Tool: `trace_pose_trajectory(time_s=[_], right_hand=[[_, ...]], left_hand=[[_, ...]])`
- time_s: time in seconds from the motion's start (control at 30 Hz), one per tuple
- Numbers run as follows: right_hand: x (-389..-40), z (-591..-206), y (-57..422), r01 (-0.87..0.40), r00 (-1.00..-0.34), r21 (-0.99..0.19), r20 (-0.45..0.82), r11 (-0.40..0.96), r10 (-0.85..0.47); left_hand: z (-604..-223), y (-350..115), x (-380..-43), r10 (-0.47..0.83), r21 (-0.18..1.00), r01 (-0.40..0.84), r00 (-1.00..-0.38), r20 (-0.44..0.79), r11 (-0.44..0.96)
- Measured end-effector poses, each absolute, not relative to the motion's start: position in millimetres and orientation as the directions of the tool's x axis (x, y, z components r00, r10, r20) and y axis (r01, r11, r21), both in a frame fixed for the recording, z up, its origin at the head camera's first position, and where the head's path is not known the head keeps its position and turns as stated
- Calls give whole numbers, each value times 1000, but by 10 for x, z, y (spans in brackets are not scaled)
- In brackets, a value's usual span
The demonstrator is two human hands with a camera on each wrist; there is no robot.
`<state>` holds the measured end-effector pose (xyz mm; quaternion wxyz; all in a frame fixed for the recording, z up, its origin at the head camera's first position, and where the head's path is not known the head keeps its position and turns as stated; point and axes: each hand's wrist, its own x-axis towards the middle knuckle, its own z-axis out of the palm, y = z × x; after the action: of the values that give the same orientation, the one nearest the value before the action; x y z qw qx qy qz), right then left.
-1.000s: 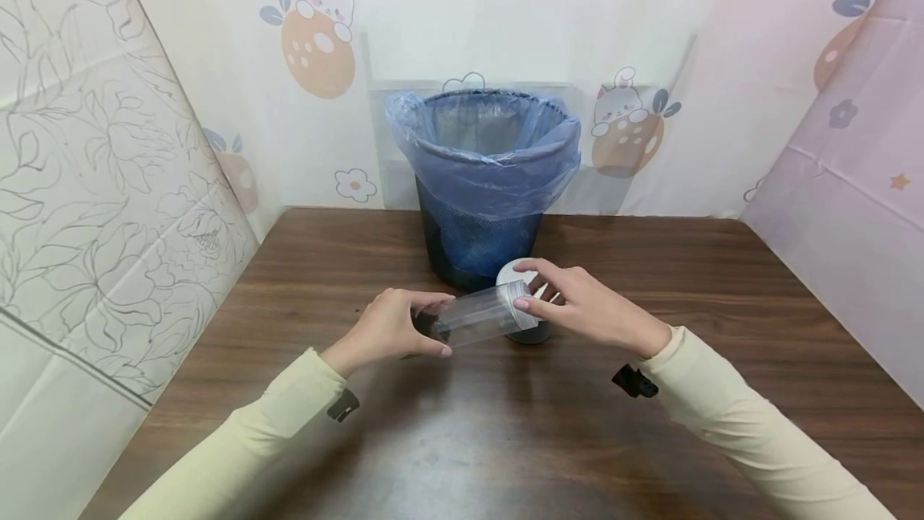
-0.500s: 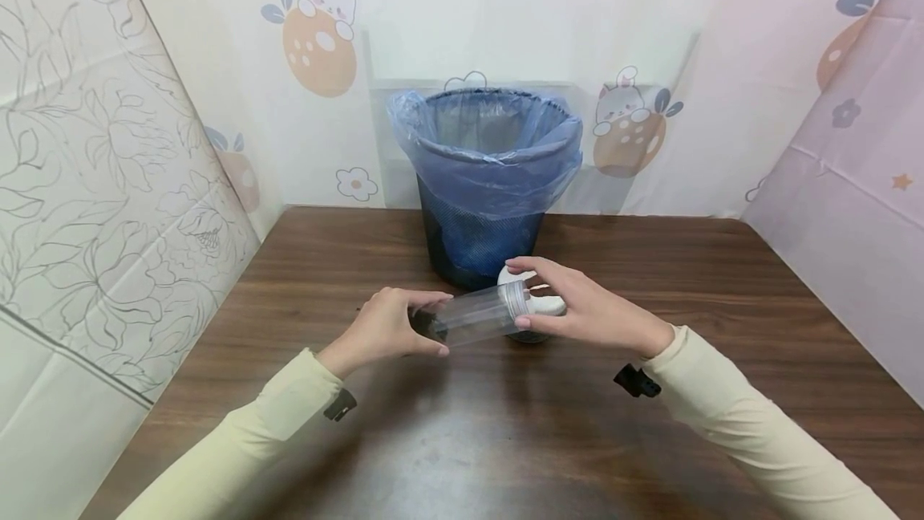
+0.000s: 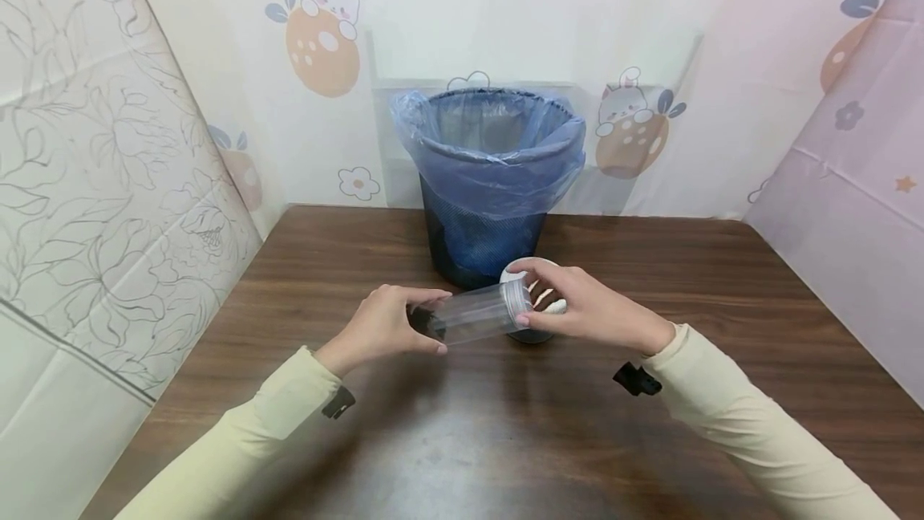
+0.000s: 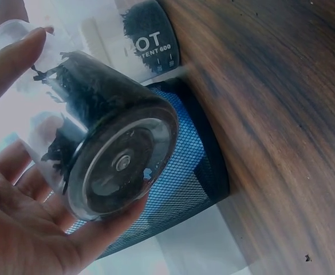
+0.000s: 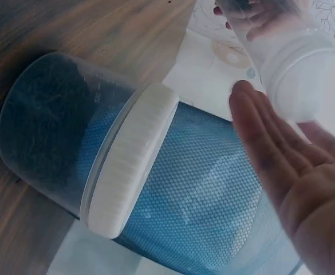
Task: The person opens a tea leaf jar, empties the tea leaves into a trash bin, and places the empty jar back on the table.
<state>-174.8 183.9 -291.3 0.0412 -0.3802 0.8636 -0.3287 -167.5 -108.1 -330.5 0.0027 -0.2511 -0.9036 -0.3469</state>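
Note:
My left hand [image 3: 378,327] holds a clear plastic jar [image 3: 472,316] tilted in the air, curled round its lower end. Black shreds cling inside near its base, plain in the left wrist view. At the ringed far end of this jar, the thumb and fingers of my right hand [image 3: 588,307] span the rim. Behind them on the table stands a second clear jar [image 5: 47,120] with a white ribbed lid [image 5: 133,163] and dark shredded contents. Part of its lid is hidden by my right hand in the head view.
A black mesh waste bin [image 3: 484,239] lined with a blue plastic bag [image 3: 498,183] stands at the back of the wooden table [image 3: 650,263], close behind the second jar. Patterned cloth hangs [image 3: 274,143] enclose the table on the back and sides.
My right thumb has slid down along the rim of the clear jar, and its fingers have shifted round it. The jar stays nearly in place in my left hand.

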Motion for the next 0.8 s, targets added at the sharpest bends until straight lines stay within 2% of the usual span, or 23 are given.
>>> trace_pose_trajectory(time_s=[0.1, 0.3, 0.4, 0.53, 0.73, 0.8], right_hand=[[-1738, -2918, 1843, -635, -700, -606, 187, 480, -690], [-1719, -2913, 1815, -606, -735, -594, 163, 530, -658], [-1727, -2916, 1808, -628, -722, -577, 182, 522, -667], [-1741, -2934, 1816, -660, -680, -594, 214, 459, -701], [-1764, -2978, 1835, -790, -546, -524, 366, 318, -754], [-1764, -2984, 1839, -808, -522, -511, 393, 293, -757]], left_hand=[[-3304, -1090, -1673, 451, 622, 454, -875, 176, 638], [-3306, -1085, -1660, 446, 619, 452, -877, 179, 642], [-3314, -1075, -1662, 452, 613, 462, -873, 186, 641], [-3317, -1072, -1661, 457, 599, 473, -868, 192, 647], [-3327, -1084, -1654, 456, 603, 463, -872, 177, 650], [-3338, -1088, -1651, 451, 611, 455, -875, 174, 647]])
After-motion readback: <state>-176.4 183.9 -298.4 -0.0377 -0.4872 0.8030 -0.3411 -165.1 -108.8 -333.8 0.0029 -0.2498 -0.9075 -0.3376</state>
